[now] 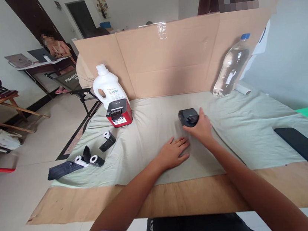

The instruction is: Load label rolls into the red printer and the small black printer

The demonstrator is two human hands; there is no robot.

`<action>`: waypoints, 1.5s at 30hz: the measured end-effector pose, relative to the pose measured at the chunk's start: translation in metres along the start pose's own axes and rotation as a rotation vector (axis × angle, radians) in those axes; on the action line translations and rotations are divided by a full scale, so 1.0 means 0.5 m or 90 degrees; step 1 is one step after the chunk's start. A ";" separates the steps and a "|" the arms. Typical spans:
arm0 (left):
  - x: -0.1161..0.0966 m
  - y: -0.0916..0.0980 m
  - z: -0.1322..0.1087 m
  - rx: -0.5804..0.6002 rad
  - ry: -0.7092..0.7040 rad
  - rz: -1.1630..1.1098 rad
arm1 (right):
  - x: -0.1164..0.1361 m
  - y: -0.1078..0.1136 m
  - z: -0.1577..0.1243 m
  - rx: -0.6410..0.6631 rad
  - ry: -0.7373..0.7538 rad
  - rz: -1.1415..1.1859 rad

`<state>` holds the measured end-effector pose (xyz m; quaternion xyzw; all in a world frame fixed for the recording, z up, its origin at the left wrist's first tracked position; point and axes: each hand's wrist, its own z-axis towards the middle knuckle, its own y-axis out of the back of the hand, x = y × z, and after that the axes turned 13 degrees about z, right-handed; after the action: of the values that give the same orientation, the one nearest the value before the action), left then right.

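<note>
My right hand [201,126] is curled around the right side of a small black boxy device [188,117], which looks like a portable receipt printer, on the pale green cloth [150,131]. The thumb is at its near edge and the fingers are behind its right side. My left hand [174,152] lies flat on the cloth, just nearer and to the left of the device, fingers spread and holding nothing. Left of both hands are several small paper rolls [96,160] with black wrapping. A red and black label printer [119,113] sits behind those rolls.
A white jug [109,85] stands behind the red printer. On the right, a clear bottle [232,66] leans against the cardboard screen [164,61]. A dark phone-like slab [306,145] lies at the right. A person [58,48] sits at a desk in the left background.
</note>
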<state>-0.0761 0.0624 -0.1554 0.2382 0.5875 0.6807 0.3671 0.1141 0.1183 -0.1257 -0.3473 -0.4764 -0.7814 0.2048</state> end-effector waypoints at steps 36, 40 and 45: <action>0.119 0.057 0.097 -0.009 0.602 -0.582 | -0.044 -0.061 -0.006 0.094 -0.103 0.570; 0.184 0.084 0.159 0.103 0.599 -0.622 | -0.063 -0.057 0.008 0.101 -0.094 0.619; 0.218 0.077 0.180 0.174 0.576 -0.645 | -0.069 -0.057 0.005 0.096 -0.120 0.673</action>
<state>-0.0836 0.2020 -0.1118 -0.3288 0.8023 0.3774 0.3252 0.1197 0.1331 -0.1676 -0.5925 -0.3076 -0.5010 0.5507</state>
